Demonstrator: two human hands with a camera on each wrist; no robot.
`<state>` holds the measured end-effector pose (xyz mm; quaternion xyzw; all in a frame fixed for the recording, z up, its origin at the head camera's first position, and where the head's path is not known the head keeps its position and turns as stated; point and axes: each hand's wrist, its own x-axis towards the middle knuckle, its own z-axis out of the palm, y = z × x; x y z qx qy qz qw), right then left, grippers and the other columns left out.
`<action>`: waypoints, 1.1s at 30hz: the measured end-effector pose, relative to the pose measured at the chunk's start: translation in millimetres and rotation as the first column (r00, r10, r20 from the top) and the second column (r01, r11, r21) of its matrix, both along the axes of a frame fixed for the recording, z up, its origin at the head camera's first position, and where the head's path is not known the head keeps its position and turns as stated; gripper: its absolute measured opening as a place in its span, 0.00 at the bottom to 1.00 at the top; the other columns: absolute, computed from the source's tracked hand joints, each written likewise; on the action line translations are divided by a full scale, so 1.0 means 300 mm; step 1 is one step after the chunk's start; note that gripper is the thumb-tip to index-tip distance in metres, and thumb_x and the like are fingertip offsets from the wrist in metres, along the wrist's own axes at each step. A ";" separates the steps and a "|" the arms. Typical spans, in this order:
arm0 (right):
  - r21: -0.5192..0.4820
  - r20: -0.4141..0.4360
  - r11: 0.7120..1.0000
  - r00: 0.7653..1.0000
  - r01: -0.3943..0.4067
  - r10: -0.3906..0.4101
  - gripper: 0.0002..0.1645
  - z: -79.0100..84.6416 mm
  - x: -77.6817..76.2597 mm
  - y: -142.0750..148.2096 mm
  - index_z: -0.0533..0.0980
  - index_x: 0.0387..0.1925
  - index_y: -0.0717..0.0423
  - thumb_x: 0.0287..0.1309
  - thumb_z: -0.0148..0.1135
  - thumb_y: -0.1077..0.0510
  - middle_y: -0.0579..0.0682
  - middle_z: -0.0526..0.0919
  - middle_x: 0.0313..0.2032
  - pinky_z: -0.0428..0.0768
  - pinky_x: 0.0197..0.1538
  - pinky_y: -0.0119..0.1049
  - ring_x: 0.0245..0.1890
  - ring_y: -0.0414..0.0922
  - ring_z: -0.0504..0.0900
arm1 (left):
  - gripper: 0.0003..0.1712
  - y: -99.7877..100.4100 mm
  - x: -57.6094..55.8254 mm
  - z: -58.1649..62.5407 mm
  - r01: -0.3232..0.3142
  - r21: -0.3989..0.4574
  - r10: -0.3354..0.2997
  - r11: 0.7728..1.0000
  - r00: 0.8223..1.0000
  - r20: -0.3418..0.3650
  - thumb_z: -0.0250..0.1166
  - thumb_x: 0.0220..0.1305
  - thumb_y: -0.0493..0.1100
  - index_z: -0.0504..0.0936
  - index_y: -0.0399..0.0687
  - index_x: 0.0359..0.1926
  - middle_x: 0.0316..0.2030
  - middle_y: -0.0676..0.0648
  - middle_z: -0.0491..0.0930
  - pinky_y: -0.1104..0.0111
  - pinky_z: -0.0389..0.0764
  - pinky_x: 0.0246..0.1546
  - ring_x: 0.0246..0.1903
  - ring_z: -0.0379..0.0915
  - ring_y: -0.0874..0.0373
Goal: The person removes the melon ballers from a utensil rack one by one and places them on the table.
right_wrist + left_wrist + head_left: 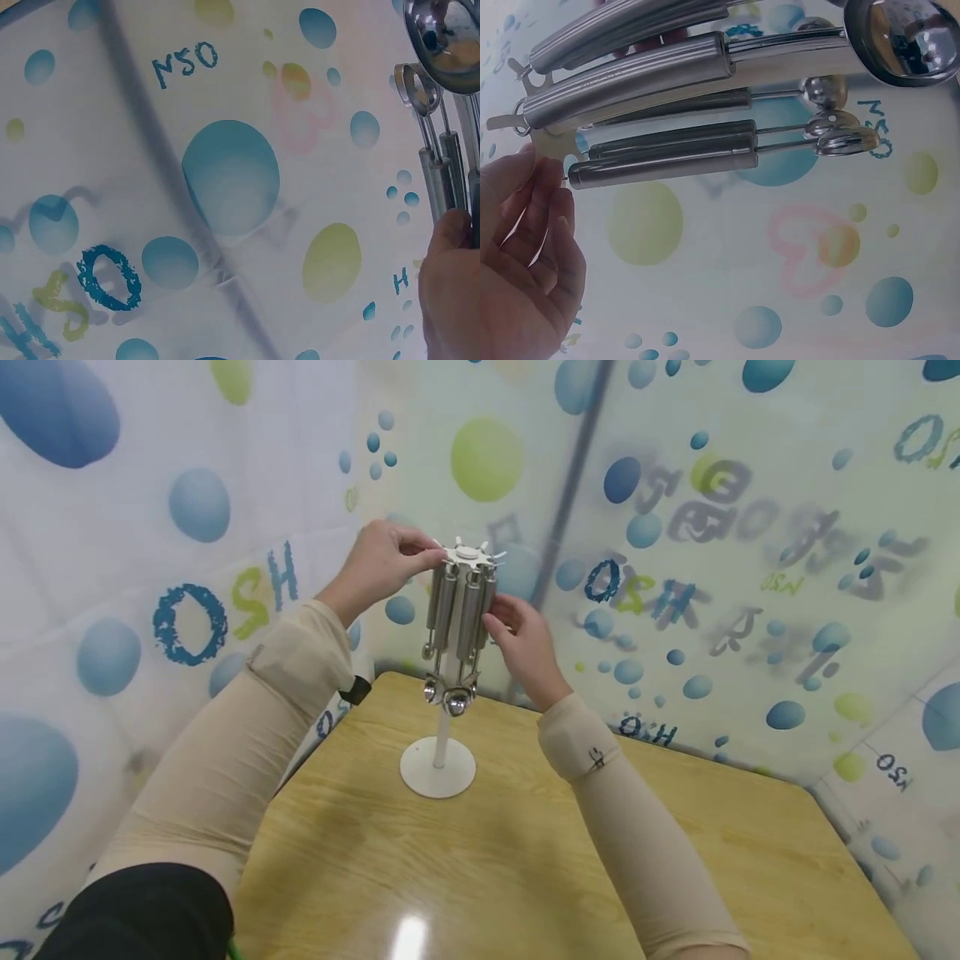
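Observation:
A white stand (438,779) with a round base carries several steel-handled kitchen utensils hung from hooks around its top (467,554). My left hand (384,560) pinches the edge of that top by a hook, thumb and fingertips together; the left wrist view shows this hand (536,255) beside the handle ends. On the other side, my right hand (528,643) holds a utensil handle (489,602) between thumb and fingers. In the right wrist view, the thumb of this hand (454,292) lies against a handle. A scoop with a round, shiny bowl (457,702) hangs at the front.
The stand is on a yellow wooden table (450,860), towards its back edge. Printed fabric walls (720,552) with coloured dots and letters rise close behind and at the left. A dark object (356,691) shows by the table's back left corner.

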<state>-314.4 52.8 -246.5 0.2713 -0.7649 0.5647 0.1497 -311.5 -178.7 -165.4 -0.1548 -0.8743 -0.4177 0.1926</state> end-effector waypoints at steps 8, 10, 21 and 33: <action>-0.063 0.087 0.995 0.993 -0.077 0.082 0.27 0.031 -0.008 -0.005 0.68 0.71 0.57 0.74 0.56 0.63 0.60 0.79 0.56 0.81 0.55 0.43 0.54 0.52 0.82 | 0.21 0.005 0.001 0.010 -0.002 -0.028 0.002 1.000 1.000 -0.024 0.67 0.69 0.56 0.88 0.45 0.52 0.49 0.44 0.86 0.58 0.77 0.55 0.50 0.79 0.53; -0.089 0.109 0.992 0.989 -0.094 0.103 0.28 0.030 -0.009 -0.005 0.67 0.72 0.57 0.74 0.56 0.64 0.60 0.78 0.55 0.83 0.54 0.43 0.53 0.53 0.82 | 0.21 0.009 0.000 0.012 0.001 -0.028 -0.002 1.000 1.000 -0.031 0.67 0.69 0.55 0.88 0.44 0.51 0.48 0.44 0.87 0.59 0.77 0.55 0.50 0.80 0.53; -0.126 0.113 0.986 0.986 -0.106 0.121 0.30 0.044 0.008 -0.001 0.65 0.73 0.59 0.73 0.55 0.66 0.62 0.78 0.55 0.84 0.50 0.46 0.53 0.54 0.82 | 0.19 0.009 0.002 0.010 -0.001 -0.040 -0.001 0.999 0.999 -0.051 0.67 0.69 0.53 0.88 0.44 0.50 0.47 0.44 0.87 0.59 0.77 0.55 0.49 0.80 0.54; -0.091 0.092 0.992 0.992 -0.083 0.091 0.30 0.053 0.015 0.013 0.65 0.73 0.55 0.73 0.58 0.63 0.60 0.78 0.55 0.84 0.49 0.44 0.54 0.53 0.83 | 0.19 -0.006 0.002 -0.002 0.006 -0.048 -0.009 0.999 0.998 -0.061 0.67 0.70 0.53 0.88 0.44 0.50 0.47 0.44 0.87 0.59 0.78 0.54 0.48 0.80 0.54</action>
